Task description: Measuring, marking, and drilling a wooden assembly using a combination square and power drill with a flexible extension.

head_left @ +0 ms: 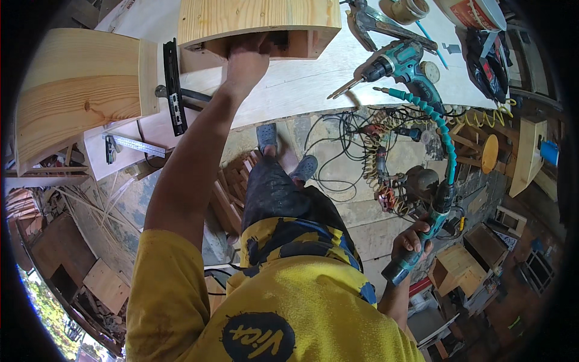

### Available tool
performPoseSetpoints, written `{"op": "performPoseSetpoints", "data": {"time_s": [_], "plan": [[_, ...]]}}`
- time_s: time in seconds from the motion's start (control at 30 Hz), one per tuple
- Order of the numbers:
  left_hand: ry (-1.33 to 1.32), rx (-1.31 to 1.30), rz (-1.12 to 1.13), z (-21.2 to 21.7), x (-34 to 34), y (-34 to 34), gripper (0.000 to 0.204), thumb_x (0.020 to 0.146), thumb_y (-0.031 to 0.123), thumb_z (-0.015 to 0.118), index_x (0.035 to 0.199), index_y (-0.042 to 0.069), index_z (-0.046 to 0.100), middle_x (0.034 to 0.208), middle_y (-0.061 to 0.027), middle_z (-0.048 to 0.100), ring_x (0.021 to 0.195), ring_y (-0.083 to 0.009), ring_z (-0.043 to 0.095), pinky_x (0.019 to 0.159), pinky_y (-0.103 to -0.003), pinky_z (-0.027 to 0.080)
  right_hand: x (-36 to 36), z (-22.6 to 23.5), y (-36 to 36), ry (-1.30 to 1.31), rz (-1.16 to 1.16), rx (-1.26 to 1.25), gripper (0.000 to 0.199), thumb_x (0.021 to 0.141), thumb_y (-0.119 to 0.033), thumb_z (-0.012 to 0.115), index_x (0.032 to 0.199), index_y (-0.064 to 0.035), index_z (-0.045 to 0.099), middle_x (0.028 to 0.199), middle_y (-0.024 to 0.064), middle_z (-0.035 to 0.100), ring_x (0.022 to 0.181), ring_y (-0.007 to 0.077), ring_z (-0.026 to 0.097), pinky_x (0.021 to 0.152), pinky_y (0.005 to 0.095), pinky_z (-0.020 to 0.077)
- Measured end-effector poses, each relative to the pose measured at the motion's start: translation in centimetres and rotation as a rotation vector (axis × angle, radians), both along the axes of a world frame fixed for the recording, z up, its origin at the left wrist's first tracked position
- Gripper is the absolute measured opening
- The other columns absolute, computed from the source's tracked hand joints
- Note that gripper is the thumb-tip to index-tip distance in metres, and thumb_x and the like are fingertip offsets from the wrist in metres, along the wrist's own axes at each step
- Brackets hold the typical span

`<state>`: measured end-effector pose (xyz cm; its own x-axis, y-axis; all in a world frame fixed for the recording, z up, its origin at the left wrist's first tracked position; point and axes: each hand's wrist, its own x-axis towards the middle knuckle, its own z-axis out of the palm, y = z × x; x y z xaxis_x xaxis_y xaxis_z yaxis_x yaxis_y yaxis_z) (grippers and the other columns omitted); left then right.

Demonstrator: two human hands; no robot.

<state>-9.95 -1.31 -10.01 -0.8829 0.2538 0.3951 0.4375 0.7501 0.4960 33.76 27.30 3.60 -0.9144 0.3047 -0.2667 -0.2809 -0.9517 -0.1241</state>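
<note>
My left hand (246, 60) reaches up to the workbench and grips the lower edge of a pale wooden box (259, 24), fingers tucked into its open underside. My right hand (412, 241) hangs low at my side, closed on the handle of a teal air tool (435, 212) whose teal coiled hose (429, 111) runs up to the bench. A second pale pine box (78, 90) stands to the left with a black drawer slide (174, 87) beside it.
A teal cordless drill (398, 63) lies on the white bench top (295, 84) with a clamp, tape roll and folding rule (136, 145). Tangled cables and a yellow coiled hose (386, 157) cover the floor. Wooden crates and offcuts stand at right and left.
</note>
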Motion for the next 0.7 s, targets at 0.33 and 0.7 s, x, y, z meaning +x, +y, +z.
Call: {"op": "performPoseSetpoints", "data": {"time_s": [0.33,0.7], "plan": [[0.178,0.108,-0.064,-0.41,-0.32,0.04,0.025,0.082,0.014,0.068,0.106,0.009,0.069,0.092,-0.0172,0.068,0.082,-0.0358,0.066,0.073,-0.041,0.053,-0.1,-0.16,-0.2,-0.057,0.003,0.017,0.071,0.082,-0.01,0.061,0.145,-0.0032,0.029,0.117,0.0104,0.06,0.073,0.0215,0.065,0.066,0.0358,0.0525],[0.076,0.048,0.029,-0.3,0.18,0.45,0.031,0.085,0.023,0.065,0.115,0.012,0.065,0.105,-0.0163,0.067,0.096,-0.0354,0.063,0.085,-0.043,0.051,-0.04,-0.66,-0.02,-0.035,0.032,-0.008,0.071,0.082,-0.011,0.061,0.145,-0.0029,0.029,0.118,0.0106,0.06,0.075,0.0223,0.064,0.068,0.0367,0.0523]]}}
